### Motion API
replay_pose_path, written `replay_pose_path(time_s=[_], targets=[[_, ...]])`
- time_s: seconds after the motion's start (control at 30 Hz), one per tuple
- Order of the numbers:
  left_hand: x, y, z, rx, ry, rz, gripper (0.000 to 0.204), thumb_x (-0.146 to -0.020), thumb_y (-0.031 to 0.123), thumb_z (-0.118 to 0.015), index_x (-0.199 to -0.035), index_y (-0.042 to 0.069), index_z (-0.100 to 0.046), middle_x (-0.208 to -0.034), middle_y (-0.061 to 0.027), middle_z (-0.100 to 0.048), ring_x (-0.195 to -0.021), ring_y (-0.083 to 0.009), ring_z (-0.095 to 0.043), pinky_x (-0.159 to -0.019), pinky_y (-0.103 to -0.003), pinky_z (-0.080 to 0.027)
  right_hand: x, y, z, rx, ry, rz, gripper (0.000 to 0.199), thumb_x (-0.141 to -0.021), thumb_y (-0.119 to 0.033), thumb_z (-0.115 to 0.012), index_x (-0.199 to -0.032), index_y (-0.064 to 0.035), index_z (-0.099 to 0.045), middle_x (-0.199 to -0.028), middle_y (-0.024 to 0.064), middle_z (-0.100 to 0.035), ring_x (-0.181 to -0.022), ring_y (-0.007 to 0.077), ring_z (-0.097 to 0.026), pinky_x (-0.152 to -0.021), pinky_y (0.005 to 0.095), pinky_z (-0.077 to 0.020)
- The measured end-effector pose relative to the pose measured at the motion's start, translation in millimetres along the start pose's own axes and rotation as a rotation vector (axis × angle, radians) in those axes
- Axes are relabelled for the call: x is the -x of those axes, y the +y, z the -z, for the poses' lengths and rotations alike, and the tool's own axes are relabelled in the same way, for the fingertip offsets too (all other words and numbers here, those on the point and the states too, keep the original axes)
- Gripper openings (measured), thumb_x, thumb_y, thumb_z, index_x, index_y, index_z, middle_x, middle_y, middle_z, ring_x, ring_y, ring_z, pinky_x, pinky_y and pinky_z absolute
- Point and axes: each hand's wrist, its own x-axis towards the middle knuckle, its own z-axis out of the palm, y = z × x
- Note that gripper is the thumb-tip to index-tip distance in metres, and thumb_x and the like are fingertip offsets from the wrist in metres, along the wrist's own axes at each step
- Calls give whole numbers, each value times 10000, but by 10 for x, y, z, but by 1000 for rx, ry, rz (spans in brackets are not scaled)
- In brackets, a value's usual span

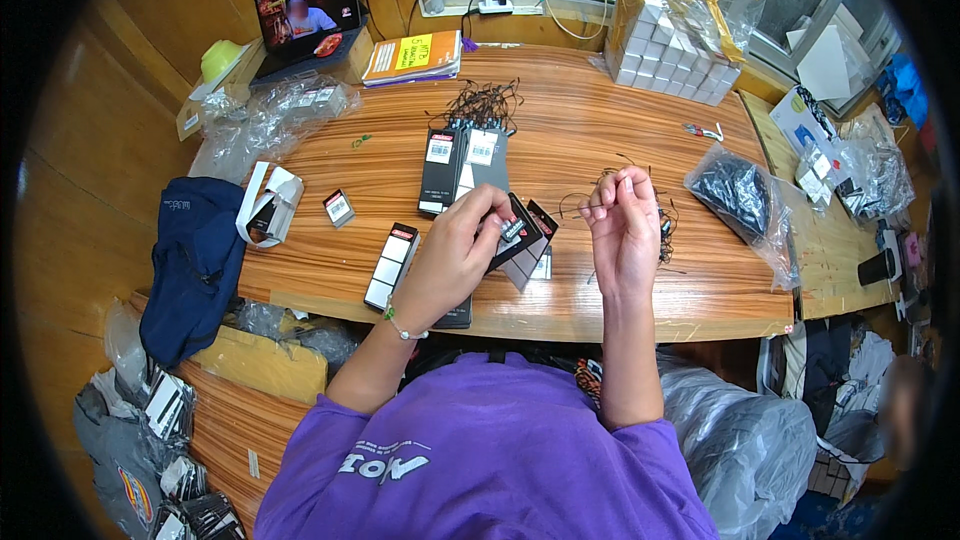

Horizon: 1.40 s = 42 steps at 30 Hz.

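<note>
My left hand (462, 248) is closed on black hang tags (518, 236), with a pale tag fanned out below them. To its right, my right hand (622, 225) is raised with thumb and fingertips pinched together. A thin black string (568, 206) runs near those fingertips; whether they grip it is too fine to make out. Beyond my left hand lie stacked tags (437, 172) with white labels, their tangled black strings (485, 105) bunched at the far end. More tags (390, 266) lie beside my left wrist. Loose black strings (667, 228) are partly hidden behind my right hand.
A small labelled box (338, 208) and an opened white box (275, 205) stand on the left. Plastic-wrapped small boxes (670, 50) sit at the back right, near snips (703, 131) and a bag of black material (738, 190). A laptop (305, 25) stands back left.
</note>
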Motion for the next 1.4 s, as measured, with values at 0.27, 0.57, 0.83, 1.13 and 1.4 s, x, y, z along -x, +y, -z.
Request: replay_pose_path(time_s=[0.27, 0.57, 0.83, 1.13, 1.4], targets=[[13, 48, 7, -8, -24, 7, 213, -775, 134, -648, -876, 21, -499, -830, -60, -533, -758, -152, -511, -711, -265, -411, 25, -33, -27, 23, -27, 2, 46, -911, -110, -478, -926, -67, -475, -734, 32, -453, -640, 102, -415, -630, 245, -384], [-8, -12, 28, 93, 67, -144, 145, -769, 118, -656, -761, -5, -580, -982, -76, -536, -916, -158, -508, -790, -265, -401, 144, -95, -149, 333, -150, 28, 136, -871, -53, -530, -1000, -26, -498, -784, 36, -531, -718, 98, -507, -680, 222, -421], [-1, -50, -22, 312, 50, -35, 223, -853, 170, -574, -757, -31, -572, -971, -74, -517, -765, -119, -536, -693, -242, -438, 286, -75, -345, 837, -328, 57, 189, -806, 18, -566, -980, 2, -493, -799, 50, -571, -750, 103, -571, -683, 227, -445], [4, -21, -46, 228, -16, -81, 330, -890, 243, -523, -668, -1, -532, -981, -70, -507, -782, -112, -488, -675, -225, -396, 276, -33, -353, 926, -324, 91, 190, -791, 19, -577, -962, 7, -493, -748, 60, -586, -715, 114, -596, -650, 242, -450], [-6, -52, -35, 348, -90, -39, 277, -890, 218, -529, -780, -26, -601, -980, -66, -468, -774, -106, -494, -677, -231, -420, 267, -39, -319, 883, -341, 42, 200, -795, 18, -576, -968, -1, -477, -767, 46, -569, -713, 99, -573, -650, 231, -431]])
